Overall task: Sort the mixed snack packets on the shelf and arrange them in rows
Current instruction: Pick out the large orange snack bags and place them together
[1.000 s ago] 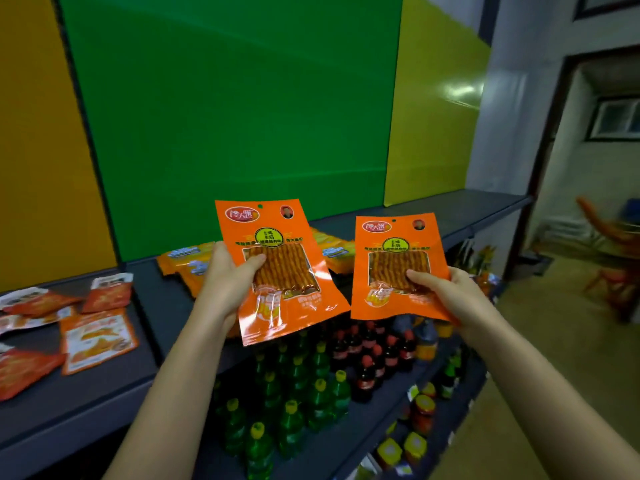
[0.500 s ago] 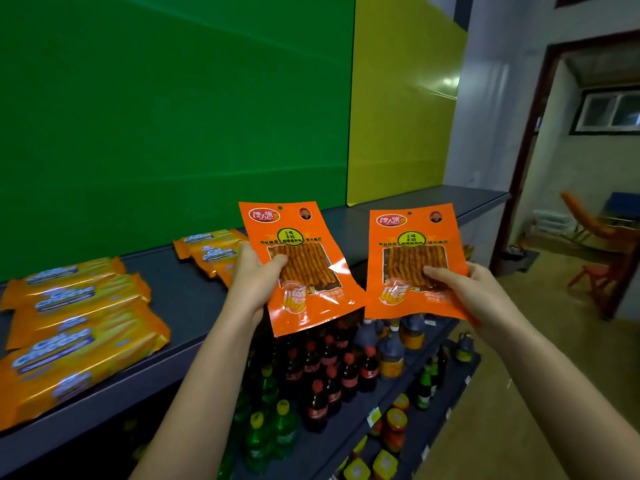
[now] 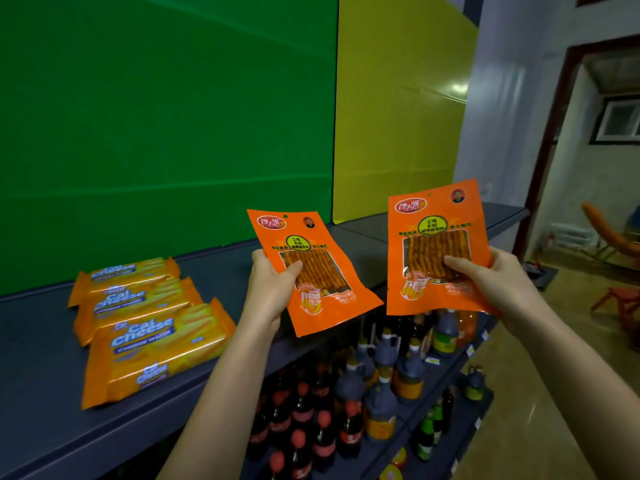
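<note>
Gripping the left packet at its left edge, thumb on the front, the left hand holds it over the shelf front, long axis upright, top tilted left. The right hand pinches the right packet, nearly upright. Beyond, three wafer packs lie flat on the shelf, lengthwise left to right.

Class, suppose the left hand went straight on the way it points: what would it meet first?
The left hand, orange packet leading, would probably meet the bare shelf top, then the green panel; depth is unclear.
</note>
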Available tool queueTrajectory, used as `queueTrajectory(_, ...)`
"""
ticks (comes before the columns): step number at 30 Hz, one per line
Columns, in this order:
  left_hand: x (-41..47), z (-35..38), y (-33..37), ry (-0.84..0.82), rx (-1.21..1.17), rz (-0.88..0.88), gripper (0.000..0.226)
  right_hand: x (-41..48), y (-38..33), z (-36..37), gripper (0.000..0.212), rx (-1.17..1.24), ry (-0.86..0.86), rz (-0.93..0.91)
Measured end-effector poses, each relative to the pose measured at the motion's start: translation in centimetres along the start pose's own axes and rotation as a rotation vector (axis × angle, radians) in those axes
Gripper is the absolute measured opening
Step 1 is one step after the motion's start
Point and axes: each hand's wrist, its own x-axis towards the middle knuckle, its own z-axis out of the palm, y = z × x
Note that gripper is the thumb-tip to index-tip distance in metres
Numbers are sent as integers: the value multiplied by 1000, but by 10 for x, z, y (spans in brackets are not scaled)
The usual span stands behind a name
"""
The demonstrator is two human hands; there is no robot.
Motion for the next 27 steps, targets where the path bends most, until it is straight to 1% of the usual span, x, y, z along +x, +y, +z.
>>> queueTrajectory(3, 2, 6, -5, -29, 2, 4, 37, 1, -4, -8, 9, 64, 7, -9)
queueTrajectory(7, 4, 8, -8, -37, 45, -19, 32, 7, 1, -6, 7, 150, -36, 5)
queueTrajectory(8, 8, 12, -9, -21, 65, -27, 30, 16, 6, -2, 4, 170, -68, 18)
queueTrajectory(12, 29, 22, -9, 95, 136, -50, 28, 64, 22, 29, 5, 210, -246, 48)
queueTrajectory(18, 58, 31, -6, 242, 356, -50, 34, 113, 33, 68, 8, 225, -508, 47)
queueTrajectory(22, 73, 31, -11, 299, 499, -100, 37, 124, 39, 88, 8, 242, -642, 37)
queueTrajectory(27, 88, 26, -24, 381, 568, -213, 24, 122, 45, 111, 9, 207, -756, -3)
